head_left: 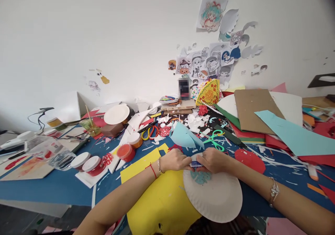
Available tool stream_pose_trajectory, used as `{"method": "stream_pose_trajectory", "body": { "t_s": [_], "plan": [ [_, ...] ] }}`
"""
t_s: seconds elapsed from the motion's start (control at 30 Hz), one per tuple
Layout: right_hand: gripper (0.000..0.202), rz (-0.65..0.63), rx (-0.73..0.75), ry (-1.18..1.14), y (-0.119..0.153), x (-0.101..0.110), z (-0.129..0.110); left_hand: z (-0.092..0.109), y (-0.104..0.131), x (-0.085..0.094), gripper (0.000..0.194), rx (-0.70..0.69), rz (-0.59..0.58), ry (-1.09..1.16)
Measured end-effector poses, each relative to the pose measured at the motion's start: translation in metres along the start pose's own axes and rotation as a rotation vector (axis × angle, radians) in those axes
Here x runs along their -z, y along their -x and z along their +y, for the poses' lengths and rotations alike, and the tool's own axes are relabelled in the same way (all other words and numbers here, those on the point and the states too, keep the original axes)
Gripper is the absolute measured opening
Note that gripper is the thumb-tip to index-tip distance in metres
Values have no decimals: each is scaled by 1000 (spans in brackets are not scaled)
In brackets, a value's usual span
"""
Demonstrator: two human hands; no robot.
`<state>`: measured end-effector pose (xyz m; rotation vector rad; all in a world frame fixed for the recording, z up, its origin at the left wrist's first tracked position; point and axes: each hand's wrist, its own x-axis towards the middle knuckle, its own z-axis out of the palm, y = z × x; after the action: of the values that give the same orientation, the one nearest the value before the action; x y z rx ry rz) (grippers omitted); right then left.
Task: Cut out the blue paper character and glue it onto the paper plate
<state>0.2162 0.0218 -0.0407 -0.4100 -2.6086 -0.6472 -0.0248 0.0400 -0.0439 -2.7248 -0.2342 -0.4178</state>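
Note:
My left hand point(176, 159) and my right hand point(211, 159) meet in front of me, fingers closed on a small eraser point(195, 164) with a blue and white sleeve. They hold it above the upper edge of a white paper plate point(218, 196). A light blue cut-out shape point(201, 176) lies on the plate just below my fingers; part of it is hidden by them. Under the plate's left side is a big yellow sheet point(162, 203). Green-handled scissors point(215, 140) lie just beyond my right hand, near a folded light blue paper point(184, 136).
Paint jars point(126, 152) stand on the left, by a clear plastic bag point(62, 157). Red-and-yellow-handled scissors point(150, 133) lie farther back. On the right are a cardboard sheet point(253, 109), a light blue sheet point(295, 133) and a red paper piece point(250, 160). Paper scraps litter the blue table.

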Motion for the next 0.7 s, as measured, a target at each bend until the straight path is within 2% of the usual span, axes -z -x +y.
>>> {"method": "stream_pose_trajectory", "body": {
  "t_s": [0.37,0.53,0.7],
  "plan": [
    [42,10,-15,-73,-5,6,3,1,0,6,34,38,20,91],
    [30,53,-100,-96,-5,14,2,5,-4,15,34,148,77,137],
    [32,96,-177,-153,-13,26,-8,10,-12,31,52,198,97,207]
  ]
}}
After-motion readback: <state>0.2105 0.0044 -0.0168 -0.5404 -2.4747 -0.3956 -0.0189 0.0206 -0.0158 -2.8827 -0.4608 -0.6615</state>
